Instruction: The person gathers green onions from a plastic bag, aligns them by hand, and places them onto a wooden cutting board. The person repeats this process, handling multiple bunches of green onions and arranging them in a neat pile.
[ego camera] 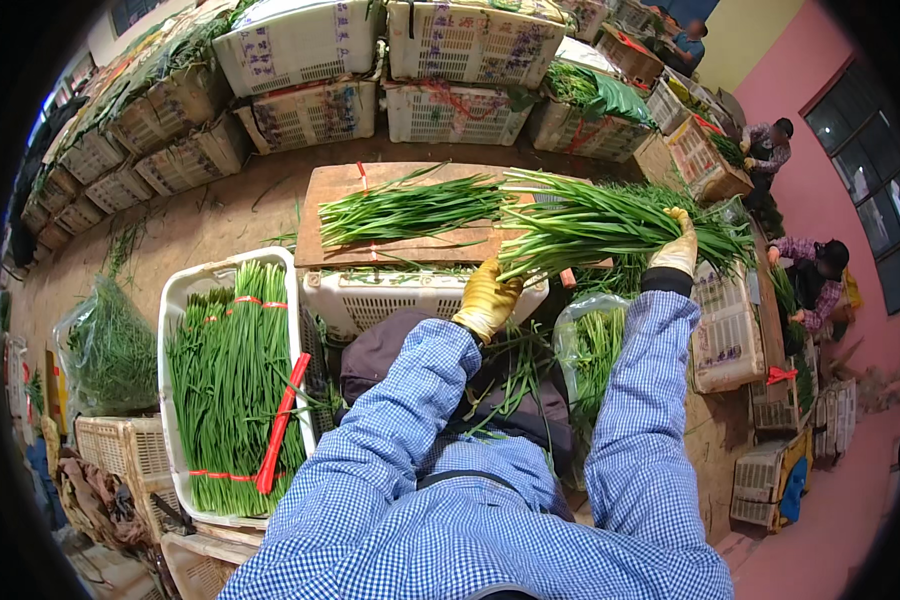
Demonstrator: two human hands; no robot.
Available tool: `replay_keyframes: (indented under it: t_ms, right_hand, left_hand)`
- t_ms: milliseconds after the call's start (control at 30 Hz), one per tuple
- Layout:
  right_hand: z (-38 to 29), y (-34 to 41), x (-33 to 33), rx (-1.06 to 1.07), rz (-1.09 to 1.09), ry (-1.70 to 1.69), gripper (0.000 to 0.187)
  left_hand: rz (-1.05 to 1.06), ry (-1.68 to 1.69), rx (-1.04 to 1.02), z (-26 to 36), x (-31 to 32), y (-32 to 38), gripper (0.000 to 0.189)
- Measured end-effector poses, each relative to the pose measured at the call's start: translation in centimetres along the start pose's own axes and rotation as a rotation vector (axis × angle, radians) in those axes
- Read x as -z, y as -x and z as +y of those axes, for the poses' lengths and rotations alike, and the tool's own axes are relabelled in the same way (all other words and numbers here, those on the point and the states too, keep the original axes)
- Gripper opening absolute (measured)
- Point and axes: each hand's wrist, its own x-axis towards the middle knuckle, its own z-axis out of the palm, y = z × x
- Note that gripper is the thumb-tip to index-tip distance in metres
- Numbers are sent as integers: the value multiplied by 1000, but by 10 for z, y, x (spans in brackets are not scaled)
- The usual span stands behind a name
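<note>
A loose bunch of Chinese chives (pixel 592 221) spans my two gloved hands, pale stem ends to the left and leaf tips to the right. My right hand (pixel 676 244) is wrapped around its leafy part. At the lower stem ends, my left hand (pixel 489 300) has its fingers curled on the edge of the bunch. Another pile of chives (pixel 412 208) lies on the wooden board (pixel 309 225), over a red tie (pixel 362 176) whose end sticks out above it. That board rests on a white plastic crate (pixel 397 300).
Left of me, a white crate (pixel 166 360) holds tied chive bundles (pixel 232 390), with red strips (pixel 289 420) on top. Plastic bags of greens (pixel 112 349) (pixel 598 345) flank me. Stacked crates (pixel 304 116) line the far side. Several people work at right and far right.
</note>
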Motion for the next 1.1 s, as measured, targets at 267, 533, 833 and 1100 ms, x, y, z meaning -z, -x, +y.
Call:
replay_keyframes:
  t_ms: [267,533,833,1100]
  right_hand:
    - [2,-4,18,214,-101,4,20]
    - [-7,20,12,104,-119,-32,25]
    - [8,26,11,60,-125,-66,22]
    - [10,31,8,128,-85,15,19]
  left_hand:
    - [182,-576,27,90,24,26,21]
    - [125,-403,-359,133,39,39,30]
    - [68,-551,-430,144,11,18,31]
    - [188,-978,-468,141,1,13,22]
